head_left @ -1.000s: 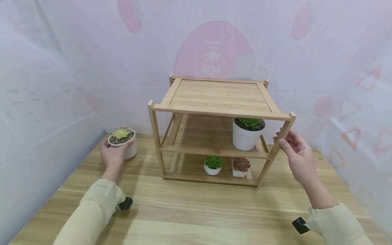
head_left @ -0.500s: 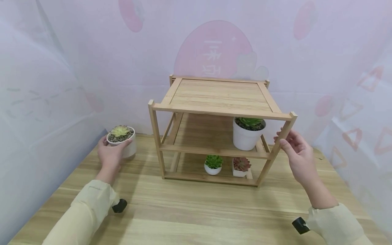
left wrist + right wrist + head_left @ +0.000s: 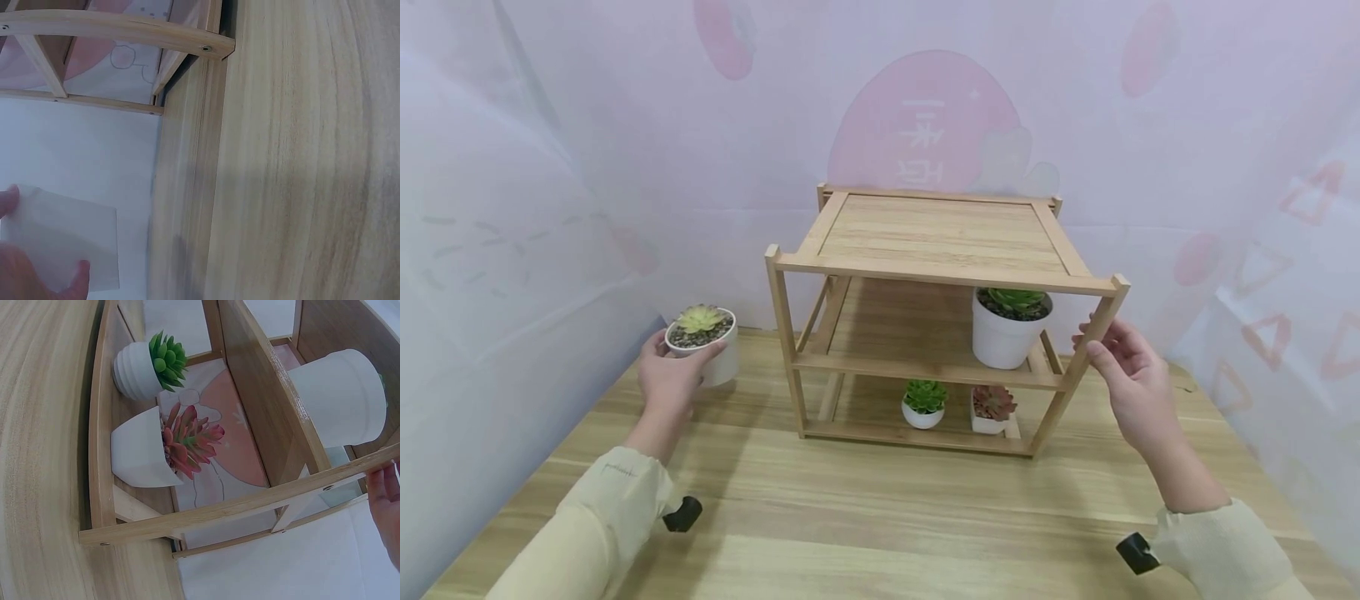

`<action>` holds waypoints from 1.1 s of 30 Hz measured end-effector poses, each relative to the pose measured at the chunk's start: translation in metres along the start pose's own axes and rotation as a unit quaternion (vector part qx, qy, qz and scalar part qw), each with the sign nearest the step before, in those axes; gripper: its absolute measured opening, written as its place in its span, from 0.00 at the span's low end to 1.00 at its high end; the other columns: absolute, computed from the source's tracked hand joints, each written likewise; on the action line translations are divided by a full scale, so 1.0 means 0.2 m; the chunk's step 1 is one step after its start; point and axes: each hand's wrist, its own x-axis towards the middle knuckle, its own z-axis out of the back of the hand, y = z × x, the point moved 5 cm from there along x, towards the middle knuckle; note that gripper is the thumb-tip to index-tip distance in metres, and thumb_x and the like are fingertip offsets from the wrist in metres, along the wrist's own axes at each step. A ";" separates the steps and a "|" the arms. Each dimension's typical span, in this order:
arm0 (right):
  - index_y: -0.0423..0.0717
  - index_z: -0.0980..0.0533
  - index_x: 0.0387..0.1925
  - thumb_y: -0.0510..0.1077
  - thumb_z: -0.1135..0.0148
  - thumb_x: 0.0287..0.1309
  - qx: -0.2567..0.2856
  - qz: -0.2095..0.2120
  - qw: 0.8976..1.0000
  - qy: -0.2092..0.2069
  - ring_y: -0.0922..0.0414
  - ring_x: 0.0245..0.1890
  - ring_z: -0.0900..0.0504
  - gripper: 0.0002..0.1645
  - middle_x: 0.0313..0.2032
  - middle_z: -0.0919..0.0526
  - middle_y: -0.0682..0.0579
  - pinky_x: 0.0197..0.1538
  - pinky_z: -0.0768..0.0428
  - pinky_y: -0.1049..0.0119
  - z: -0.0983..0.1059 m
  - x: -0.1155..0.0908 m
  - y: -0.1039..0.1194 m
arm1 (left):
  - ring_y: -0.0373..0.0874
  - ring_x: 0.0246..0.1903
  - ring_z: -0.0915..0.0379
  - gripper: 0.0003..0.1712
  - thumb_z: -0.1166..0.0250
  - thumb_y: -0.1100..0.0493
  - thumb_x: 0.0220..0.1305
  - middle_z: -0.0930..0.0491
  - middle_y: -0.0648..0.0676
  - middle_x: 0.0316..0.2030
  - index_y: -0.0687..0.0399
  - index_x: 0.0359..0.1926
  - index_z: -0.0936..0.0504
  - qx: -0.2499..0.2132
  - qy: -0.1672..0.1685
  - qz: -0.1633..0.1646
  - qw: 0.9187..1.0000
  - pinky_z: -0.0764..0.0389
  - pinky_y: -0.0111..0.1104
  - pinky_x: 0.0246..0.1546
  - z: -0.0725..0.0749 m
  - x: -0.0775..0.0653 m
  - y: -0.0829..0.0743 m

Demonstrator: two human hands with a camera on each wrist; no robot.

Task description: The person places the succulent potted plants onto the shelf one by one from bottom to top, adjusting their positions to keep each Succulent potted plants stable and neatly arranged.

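Observation:
My left hand (image 3: 672, 379) holds a white round pot (image 3: 721, 367) with a pale yellow-green succulent (image 3: 700, 318) in gravel, left of the wooden shelf rack (image 3: 943, 271). In the left wrist view, fingers and thumb clasp the white pot (image 3: 69, 234), its base apart from the table. My right hand (image 3: 1137, 392) grips the rack's right front post (image 3: 1086, 337), thumb in front and fingertips behind. On the middle shelf, at the right, stands a larger white pot (image 3: 1006, 337) with a green succulent. The bottom shelf bears a small green succulent (image 3: 924, 398) and a reddish succulent (image 3: 992, 403), both in white pots.
The wooden table (image 3: 865, 533) extends in front of the rack. Pale printed cloth (image 3: 715, 150) hangs behind and on both sides, close to the left hand. A rack post (image 3: 786, 342) stands between the held pot and the shelves.
The left hand and its potted succulent have risen slightly, while the left forearm has swung to the left. My right hand keeps its grip on the post, and the rack stands where it was.

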 end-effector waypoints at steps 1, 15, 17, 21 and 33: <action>0.43 0.27 0.64 0.31 0.48 0.75 -0.001 0.001 1.000 0.001 0.62 0.51 0.17 0.21 0.51 0.18 0.53 0.56 0.22 0.75 0.00 0.00 0.00 | 0.51 0.70 0.38 0.61 0.21 0.54 0.57 0.42 0.57 0.77 0.54 0.81 0.50 0.002 0.003 0.001 1.000 0.20 0.20 0.34 0.00 -0.01 0.00; 0.44 0.26 0.63 0.30 0.48 0.74 0.006 -0.002 1.000 0.000 0.61 0.51 0.17 0.20 0.51 0.18 0.53 0.56 0.22 0.75 0.00 0.00 0.00 | 0.53 0.70 0.39 0.60 0.22 0.56 0.58 0.44 0.58 0.77 0.53 0.82 0.52 -0.004 0.053 0.001 0.999 0.18 0.22 0.37 0.02 -0.08 -0.05; 0.43 0.26 0.63 0.30 0.48 0.74 0.004 -0.002 1.000 0.000 0.61 0.51 0.17 0.20 0.51 0.18 0.53 0.56 0.22 0.75 0.00 0.00 0.01 | 0.54 0.70 0.38 0.60 0.22 0.56 0.58 0.44 0.58 0.77 0.53 0.82 0.51 -0.002 0.057 -0.003 0.998 0.17 0.22 0.36 0.02 -0.09 -0.05; 0.42 0.26 0.63 0.31 0.48 0.75 0.001 0.000 1.000 0.000 0.62 0.51 0.17 0.19 0.51 0.19 0.53 0.56 0.22 0.75 0.01 0.00 0.01 | 0.54 0.69 0.37 0.60 0.22 0.56 0.59 0.44 0.58 0.77 0.52 0.82 0.51 -0.004 0.064 -0.005 0.998 0.17 0.22 0.37 0.03 -0.11 -0.06; 0.42 0.27 0.63 0.32 0.48 0.75 -0.002 -0.001 1.000 0.005 0.62 0.51 0.17 0.19 0.51 0.19 0.54 0.56 0.22 0.76 0.00 0.00 0.00 | 0.57 0.71 0.39 0.56 0.23 0.61 0.59 0.44 0.59 0.78 0.53 0.81 0.47 -0.020 0.088 -0.013 0.996 0.16 0.25 0.38 0.03 -0.19 -0.08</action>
